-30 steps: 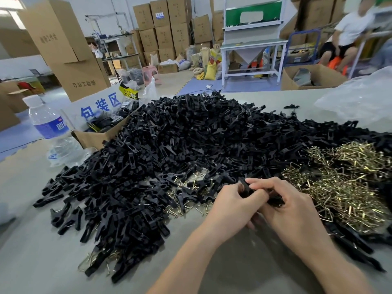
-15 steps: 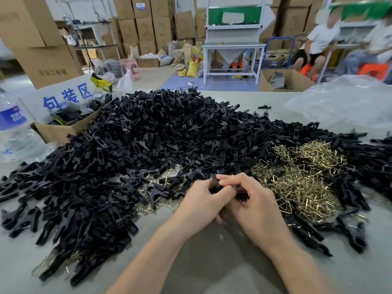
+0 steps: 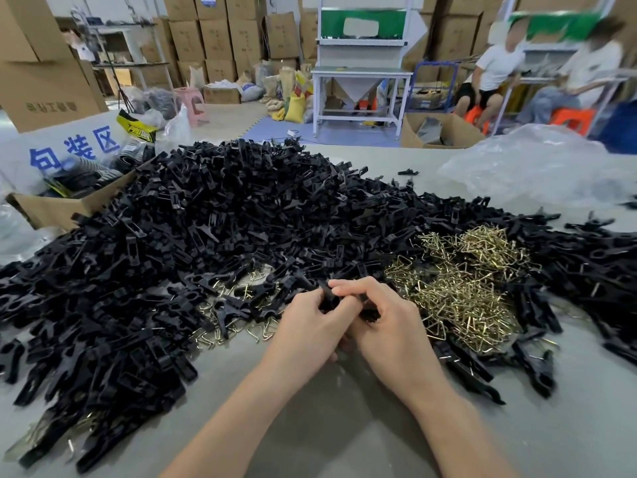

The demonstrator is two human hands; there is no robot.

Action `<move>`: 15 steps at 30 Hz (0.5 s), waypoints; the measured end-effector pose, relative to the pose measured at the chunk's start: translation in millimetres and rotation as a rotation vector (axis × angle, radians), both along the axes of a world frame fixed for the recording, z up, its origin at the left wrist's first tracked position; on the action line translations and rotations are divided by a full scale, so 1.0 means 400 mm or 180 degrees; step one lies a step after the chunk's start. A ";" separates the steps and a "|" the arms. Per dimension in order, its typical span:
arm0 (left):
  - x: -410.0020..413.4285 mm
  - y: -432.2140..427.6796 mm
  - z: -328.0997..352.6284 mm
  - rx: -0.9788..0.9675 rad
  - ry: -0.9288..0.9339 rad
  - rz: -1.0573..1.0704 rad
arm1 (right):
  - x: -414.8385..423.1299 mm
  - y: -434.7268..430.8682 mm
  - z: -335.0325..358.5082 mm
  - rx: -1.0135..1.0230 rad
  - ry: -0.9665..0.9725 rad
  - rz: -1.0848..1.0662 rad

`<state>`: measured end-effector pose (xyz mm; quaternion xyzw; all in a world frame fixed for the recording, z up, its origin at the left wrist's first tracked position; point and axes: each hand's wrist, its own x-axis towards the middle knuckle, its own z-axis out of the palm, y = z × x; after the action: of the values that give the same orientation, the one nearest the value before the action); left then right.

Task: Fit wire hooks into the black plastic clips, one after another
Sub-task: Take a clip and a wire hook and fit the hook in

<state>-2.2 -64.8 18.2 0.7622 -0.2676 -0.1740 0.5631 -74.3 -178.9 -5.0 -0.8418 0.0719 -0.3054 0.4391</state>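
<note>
A big heap of black plastic clips (image 3: 220, 229) covers the grey table. To its right lies a pile of brass wire hooks (image 3: 462, 288). At the near edge of the heap, my left hand (image 3: 310, 326) and my right hand (image 3: 386, 326) meet, fingers curled, around one black clip (image 3: 327, 298) held between them. My right index finger lies over the clip's top. Whether a hook sits in the clip is hidden by my fingers. Clips with hooks in them (image 3: 238, 312) lie just left of my hands.
A cardboard box (image 3: 51, 208) with packaged goods stands at the left table edge, and a crumpled clear plastic bag (image 3: 537, 167) lies at the back right. Bare grey table (image 3: 327, 426) lies under my forearms. Two seated people (image 3: 493, 74) work beyond the table.
My hands keep holding the same clip together. The view has shifted right and tilted up a little, so the water bottle at the left has left the frame.
</note>
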 end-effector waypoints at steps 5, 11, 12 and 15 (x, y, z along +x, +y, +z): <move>0.003 -0.003 -0.006 0.0007 0.0110 0.0170 | 0.003 0.004 0.002 -0.0477 0.0036 -0.0100; -0.001 0.003 -0.011 -0.0056 0.0117 0.0130 | -0.001 0.006 -0.002 -0.0701 -0.0177 -0.0244; -0.001 0.005 -0.012 -0.0067 0.0133 0.0099 | -0.001 0.006 -0.003 -0.0791 -0.0190 -0.0335; -0.004 0.006 -0.017 -0.0145 0.0041 0.0072 | -0.002 0.004 -0.004 -0.1047 -0.0181 -0.0687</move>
<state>-3.9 -62.6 11.4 0.7511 -0.2592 -0.1665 0.5840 -75.2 -177.4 -6.6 -0.8807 0.0984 -0.3820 0.2622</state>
